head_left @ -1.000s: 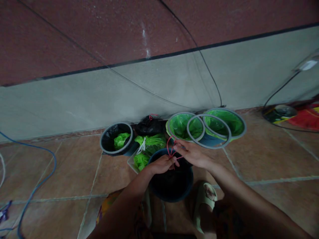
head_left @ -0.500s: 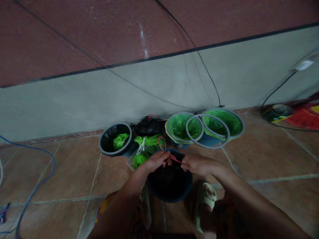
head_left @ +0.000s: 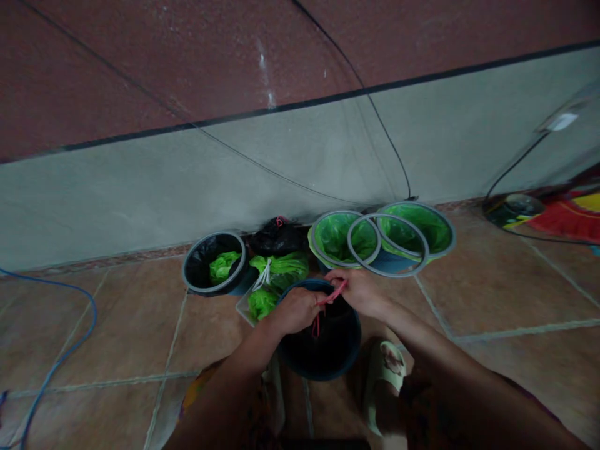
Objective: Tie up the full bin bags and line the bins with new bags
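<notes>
Between my feet stands a dark blue bin (head_left: 355, 350) with a black bag (head_left: 323, 340) inside it; the dim interior is hard to make out. Over its far rim my left hand (head_left: 302, 307) is closed on a red drawstring (head_left: 334, 294). My right hand (head_left: 356, 289) pinches the same drawstring from the other side, and a short stretch of it shows between the two hands. Another red piece dangles below my left hand into the bin.
By the wall stand a black-lined bin (head_left: 188, 270), two green-lined bins (head_left: 323, 232) (head_left: 443, 215) and a loose grey ring (head_left: 425, 253). Knotted green bags (head_left: 285, 265) and a black bag (head_left: 276, 237) lie between them. A blue cable (head_left: 89, 337) crosses the left floor.
My right hand has moved up and left, closer to my left hand. The red loop that stood above my left hand is gone, and a red end now hangs below it.
</notes>
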A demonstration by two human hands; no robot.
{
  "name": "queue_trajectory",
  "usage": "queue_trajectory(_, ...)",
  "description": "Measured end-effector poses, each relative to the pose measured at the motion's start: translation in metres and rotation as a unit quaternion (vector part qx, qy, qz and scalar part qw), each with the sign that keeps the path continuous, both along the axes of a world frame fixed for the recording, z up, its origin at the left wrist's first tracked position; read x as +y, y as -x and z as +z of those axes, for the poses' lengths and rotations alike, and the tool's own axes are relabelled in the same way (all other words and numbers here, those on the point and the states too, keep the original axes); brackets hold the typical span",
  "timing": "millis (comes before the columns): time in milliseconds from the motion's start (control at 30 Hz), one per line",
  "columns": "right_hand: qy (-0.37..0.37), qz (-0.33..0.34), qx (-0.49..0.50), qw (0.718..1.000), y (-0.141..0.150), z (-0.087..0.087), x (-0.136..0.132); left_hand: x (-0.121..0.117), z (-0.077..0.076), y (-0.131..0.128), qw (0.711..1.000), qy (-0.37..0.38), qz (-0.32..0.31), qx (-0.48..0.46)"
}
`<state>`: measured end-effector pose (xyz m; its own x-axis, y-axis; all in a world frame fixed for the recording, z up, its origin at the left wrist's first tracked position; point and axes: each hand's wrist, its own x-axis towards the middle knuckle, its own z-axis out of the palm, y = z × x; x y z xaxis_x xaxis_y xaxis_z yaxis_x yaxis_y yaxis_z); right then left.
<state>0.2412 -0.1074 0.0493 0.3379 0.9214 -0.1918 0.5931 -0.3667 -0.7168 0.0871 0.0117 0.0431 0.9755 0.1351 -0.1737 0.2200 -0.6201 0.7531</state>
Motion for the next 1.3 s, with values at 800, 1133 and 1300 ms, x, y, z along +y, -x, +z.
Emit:
queue_trajectory(800, 0.059, -0.054, 0.325, 0.942, 0.016, -0.004, 0.004, 0.005, 0.01, 0.007, 0.976, -0.192, 0.024, -0.102)
queue_trajectory(1133, 0.171, 0.055, -0.172, 0.969, 0.015, 0.003, 0.003, 0.001, -0.005, 0.0, 0.969, -0.238, 0.028, 0.062)
queue_trajectory(1300, 0.233, 0.037, -0.204, 0.95, 0.01, 0.001, -0.002, 0.007, -0.011, 0.002, 0.96, -0.249, 0.041, 0.125)
